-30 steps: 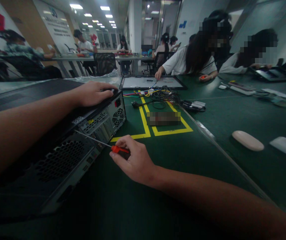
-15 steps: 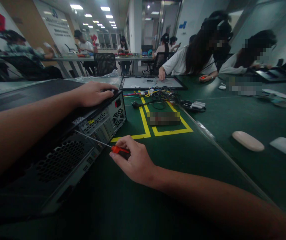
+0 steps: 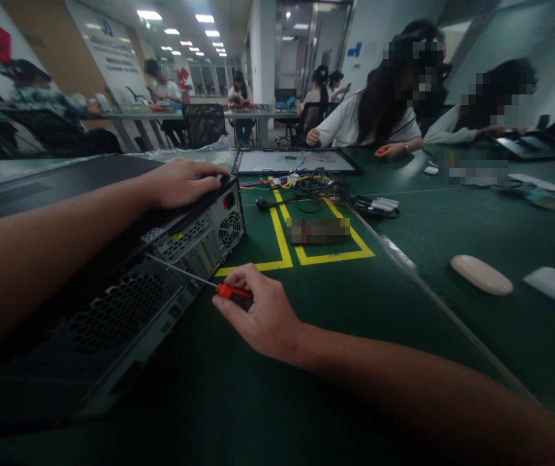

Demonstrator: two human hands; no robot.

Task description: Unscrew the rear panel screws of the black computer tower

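A black computer case (image 3: pixel 87 175) lies on its side at the left, its rear panel with fan grille and ports turned toward me. My left hand (image 3: pixel 184 183) rests flat on top of the case near its far rear corner, fingers stretched out and holding nothing. In my right hand (image 3: pixel 267 314) is a screwdriver (image 3: pixel 235 294) with a red and black handle, gripped between thumb and fingers. Its thin shaft points left and its tip meets the rear edge of the case. Whether a screw sits under the tip is too small to tell.
Beyond the case lie a bundle of cables (image 3: pixel 318 184) and a flat panel (image 3: pixel 296 162). A blurred block (image 3: pixel 318 231) sits within yellow tape lines. A pale mouse-like object (image 3: pixel 481 274) is at the right. A co-worker (image 3: pixel 379 116) sits across the green table (image 3: pixel 403 310).
My hands, the screwdriver and the case look unmoved. Across the table, the co-worker's hand has lifted off the flat panel and drawn back.
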